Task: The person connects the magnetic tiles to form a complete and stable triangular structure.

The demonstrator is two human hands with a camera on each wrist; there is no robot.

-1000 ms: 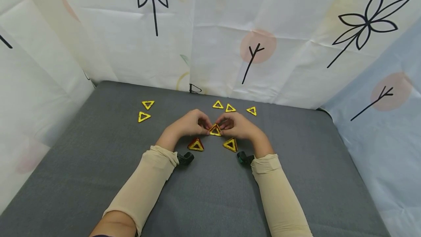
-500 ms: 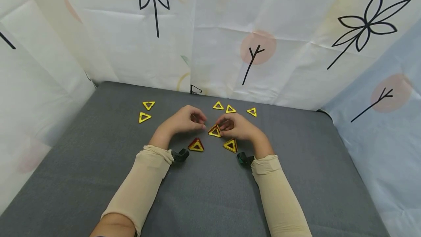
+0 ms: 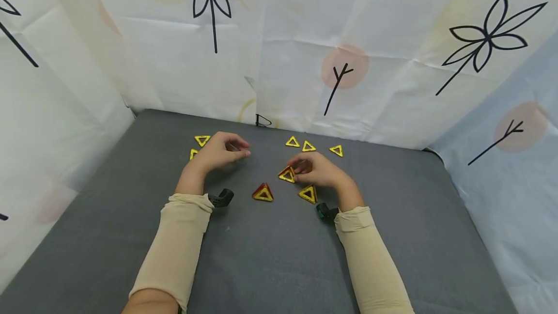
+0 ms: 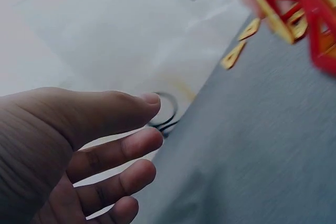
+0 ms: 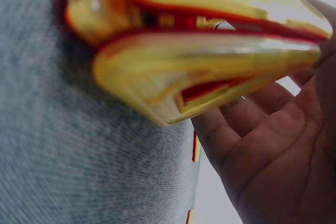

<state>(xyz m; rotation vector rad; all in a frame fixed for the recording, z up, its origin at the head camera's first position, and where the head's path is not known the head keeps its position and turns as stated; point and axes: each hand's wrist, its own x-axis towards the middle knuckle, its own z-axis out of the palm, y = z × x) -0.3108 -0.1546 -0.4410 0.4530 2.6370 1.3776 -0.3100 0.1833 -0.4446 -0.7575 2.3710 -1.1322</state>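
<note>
My left hand (image 3: 218,153) hovers over the left part of the table, near two yellow triangular magnetic tiles (image 3: 202,137) that it partly covers. Its thumb and fingers are loosely bent and apart, with nothing between them in the left wrist view. My right hand (image 3: 321,169) holds the right side of a small pyramid of red and yellow triangular magnetic tiles (image 3: 283,174) with curled fingers and thumb. Two similar tile pyramids stand nearer: one on the left (image 3: 263,189), one on the right (image 3: 303,193). A tile pyramid (image 5: 210,51) largely blocks the right wrist view.
Three loose yellow triangular tiles lie near the far edge: a left one (image 3: 292,145), a middle one (image 3: 308,149) and a right one (image 3: 336,150). The grey table (image 3: 270,256) ends at a white patterned curtain (image 3: 287,81) behind and at the sides.
My left hand has let go of the middle tile pyramid and moved left, towards the two tiles there. My right hand has stayed at the pyramid.
</note>
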